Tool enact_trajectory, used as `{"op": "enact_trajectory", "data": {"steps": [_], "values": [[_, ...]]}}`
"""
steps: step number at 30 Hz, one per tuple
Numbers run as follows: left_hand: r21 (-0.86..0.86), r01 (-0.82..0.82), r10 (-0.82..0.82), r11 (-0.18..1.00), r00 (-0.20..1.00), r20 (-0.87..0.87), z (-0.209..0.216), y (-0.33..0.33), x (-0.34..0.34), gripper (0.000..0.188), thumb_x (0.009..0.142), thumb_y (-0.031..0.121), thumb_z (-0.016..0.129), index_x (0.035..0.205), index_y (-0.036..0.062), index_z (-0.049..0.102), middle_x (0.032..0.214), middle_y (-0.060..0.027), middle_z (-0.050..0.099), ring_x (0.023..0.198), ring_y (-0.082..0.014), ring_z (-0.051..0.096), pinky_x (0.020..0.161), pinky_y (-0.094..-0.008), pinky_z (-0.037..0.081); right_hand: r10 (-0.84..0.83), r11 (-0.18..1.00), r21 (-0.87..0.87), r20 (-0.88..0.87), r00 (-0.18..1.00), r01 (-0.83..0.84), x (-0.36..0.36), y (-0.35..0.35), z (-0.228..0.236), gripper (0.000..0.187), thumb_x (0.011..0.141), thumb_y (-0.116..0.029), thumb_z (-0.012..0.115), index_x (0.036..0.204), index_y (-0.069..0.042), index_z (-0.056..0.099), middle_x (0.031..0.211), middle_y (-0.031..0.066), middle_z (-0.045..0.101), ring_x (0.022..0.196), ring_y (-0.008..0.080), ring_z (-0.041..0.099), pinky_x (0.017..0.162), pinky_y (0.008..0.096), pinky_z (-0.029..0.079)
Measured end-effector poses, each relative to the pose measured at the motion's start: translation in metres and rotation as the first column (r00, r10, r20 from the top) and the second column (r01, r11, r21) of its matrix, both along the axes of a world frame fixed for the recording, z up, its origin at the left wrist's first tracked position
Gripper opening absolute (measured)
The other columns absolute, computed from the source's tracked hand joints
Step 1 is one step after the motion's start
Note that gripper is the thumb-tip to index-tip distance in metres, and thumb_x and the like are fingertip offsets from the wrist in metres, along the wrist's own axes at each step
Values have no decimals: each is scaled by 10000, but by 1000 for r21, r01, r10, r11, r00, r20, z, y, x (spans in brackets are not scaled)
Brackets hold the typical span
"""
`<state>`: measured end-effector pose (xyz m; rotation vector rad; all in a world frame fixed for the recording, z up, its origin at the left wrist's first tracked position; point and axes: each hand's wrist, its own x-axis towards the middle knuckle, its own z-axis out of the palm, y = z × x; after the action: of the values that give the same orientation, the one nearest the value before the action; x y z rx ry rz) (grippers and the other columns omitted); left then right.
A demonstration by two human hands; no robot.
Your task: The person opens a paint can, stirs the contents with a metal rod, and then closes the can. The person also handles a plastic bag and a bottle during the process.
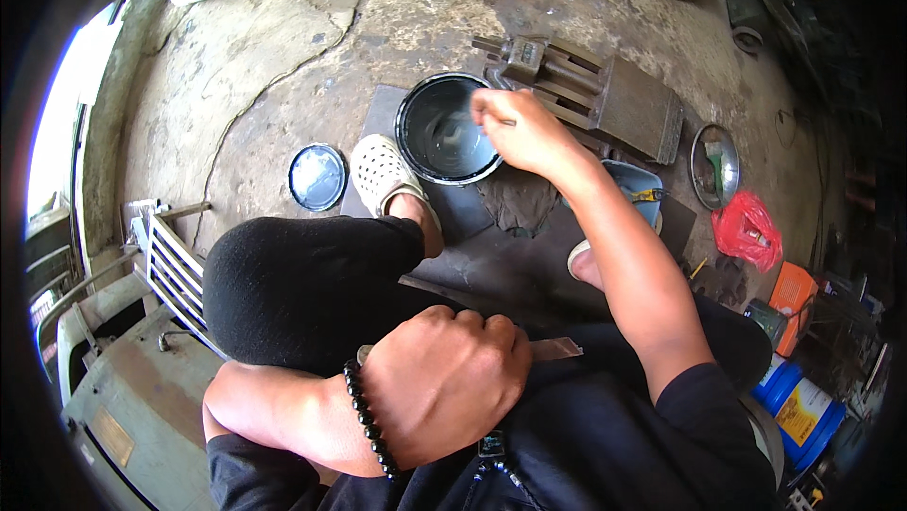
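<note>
My left hand (449,383) is closed in a fist in front of my body, wearing a black bead bracelet. A thin, flat blade-like strip (557,349) sticks out of the fist on its right side; the part inside the fist is hidden. Over the right rim of a round black bucket (404,138) hovers my right hand (518,128), fingers curled together and slightly blurred at the tips. Whatever it pinches is too small to make out. Wet grey-dark liquid or residue coats the bucket's inside. Left of my light clog lies a round lid (318,177) with a dark rim.
A heavy metal vise (605,95) stands just behind the bucket. Below its rim lies a dark rag (520,199). To the right are a blue container (631,180), a metal dish (715,166), a red plastic bag (748,230) and a blue pail (803,417). A white rack (175,265) stands left.
</note>
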<state>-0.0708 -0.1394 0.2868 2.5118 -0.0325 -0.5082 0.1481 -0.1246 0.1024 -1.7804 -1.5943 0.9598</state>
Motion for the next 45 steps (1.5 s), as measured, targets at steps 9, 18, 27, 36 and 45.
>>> {"op": "enact_trajectory", "data": {"steps": [9, 18, 27, 36, 45], "values": [[26, -61, 60, 998, 997, 48, -5, 1, -10, 316, 820, 167, 579, 1059, -26, 651, 821, -92, 636, 738, -204, 678, 677, -303, 540, 74, 996, -55, 79, 994, -70, 6, -8, 13, 168, 876, -57, 477, 939, 1, 621, 739, 234, 622, 673, 312, 624, 642, 415, 464], [-59, -220, 223, 974, 973, 61, -10, 2, -24, 203, 846, 182, 566, 907, -1, 632, 722, -104, 618, 592, -223, 665, 525, -326, 534, -215, 971, -179, -347, 913, 161, 37, -94, 56, 210, 1011, -88, 480, 1082, 50, 622, 1034, 105, 678, 994, 178, 671, 869, 308, 528], [-80, -229, 238, 970, 962, 136, -10, -3, -21, 198, 843, 179, 563, 811, -6, 625, 684, -118, 618, 604, -240, 673, 548, -330, 552, -232, 961, -229, -374, 898, 153, 34, -102, 50, 270, 1011, -102, 495, 1175, 68, 626, 1106, 146, 678, 1030, 207, 666, 910, 324, 521], [-91, -239, 248, 967, 963, 104, -10, 0, -24, 190, 831, 178, 565, 796, 1, 626, 677, -102, 618, 616, -232, 671, 546, -325, 549, 127, 988, -93, 26, 992, -124, 30, -92, 61, 209, 932, -40, 552, 1062, 64, 679, 1065, 205, 708, 1052, 301, 676, 922, 373, 508], [-33, -247, 249, 968, 955, 160, -10, 0, -25, 191, 824, 181, 570, 788, 1, 623, 669, -99, 605, 607, -224, 661, 538, -326, 544, 184, 975, -149, 107, 977, -168, 37, -106, 133, 200, 888, 29, 545, 1034, 63, 676, 1042, 212, 709, 1032, 326, 685, 889, 372, 522]]}}
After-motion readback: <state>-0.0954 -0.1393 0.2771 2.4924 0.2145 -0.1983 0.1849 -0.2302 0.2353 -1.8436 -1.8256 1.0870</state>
